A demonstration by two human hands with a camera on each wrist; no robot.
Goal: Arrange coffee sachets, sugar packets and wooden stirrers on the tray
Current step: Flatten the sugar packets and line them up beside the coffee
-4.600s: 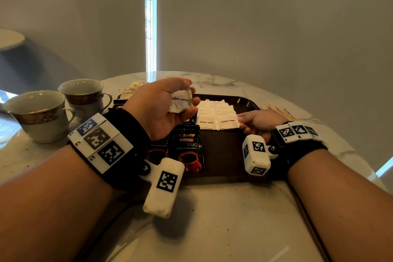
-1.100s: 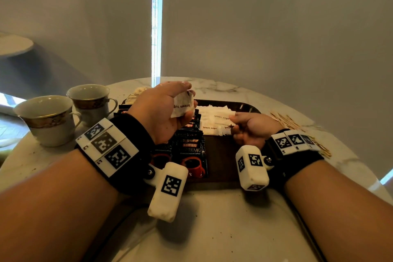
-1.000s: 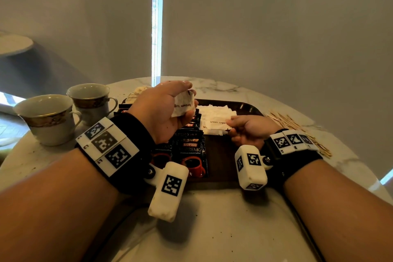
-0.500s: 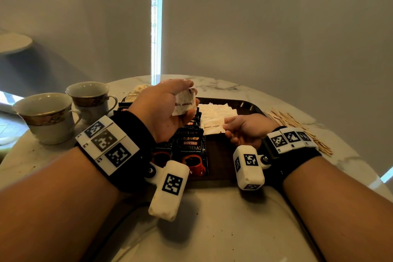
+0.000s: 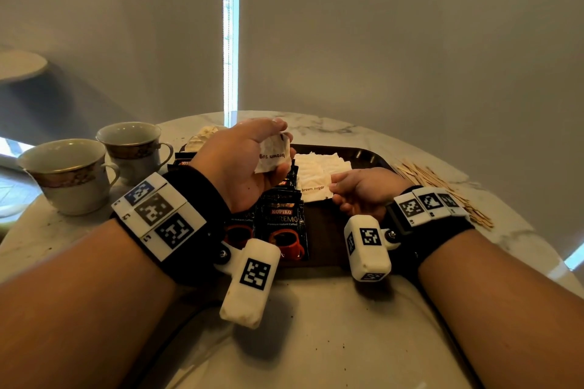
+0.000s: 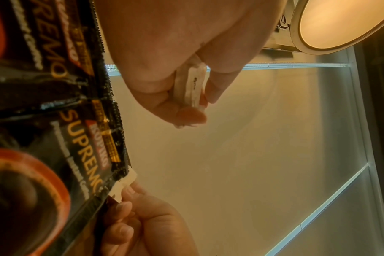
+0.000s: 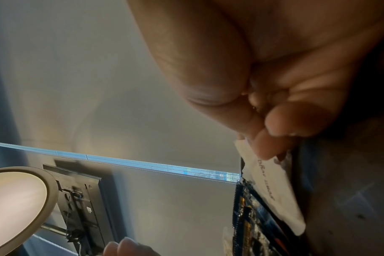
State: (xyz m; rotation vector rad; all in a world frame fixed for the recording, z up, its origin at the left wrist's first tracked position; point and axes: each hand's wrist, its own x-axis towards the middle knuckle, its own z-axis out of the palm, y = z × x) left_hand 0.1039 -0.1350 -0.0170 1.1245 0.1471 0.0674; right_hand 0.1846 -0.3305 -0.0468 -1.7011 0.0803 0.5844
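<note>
Dark brown tray (image 5: 368,155) on round marble desk (image 5: 316,341), holding two groups: black Kopiko Supremo coffee sachets (image 5: 282,224) in overlapping rows at left side of tray, white brown-sugar packets (image 5: 319,166) in overlapping rows to their right, toward far middle. Right part of tray floor bare, dark. Left hand (image 5: 243,164) raised above coffee sachets, fingers and thumb curled round small bunch of sugar packets (image 5: 273,151), printed face turned toward camera, text upside down; bunch seen edge-on in left wrist view (image 6: 192,86), pinched between thumb and fingers. Right hand (image 5: 363,189) low over tray, just right of sugar rows, thumb and forefinger pinching right-hand edge of single sugar packet (image 5: 314,191) at near end of rows; that packet lying flat, its left edge at or over top of nearest coffee sachet. Same pinch seen in right wrist view, fingertips (image 7: 267,145) closed on packet corner (image 7: 272,187). Remaining fingers of right hand curled under. Wooden stirrers (image 5: 442,189) in loose heap on desk, off tray, just beyond its right rim and behind right wrist. Two empty teacups with patterned bands: nearer one (image 5: 68,174) and farther one (image 5: 134,147), side by side on desk left of tray. More pale packets (image 5: 202,139) on desk behind tray's far left corner, kind not readable.
</note>
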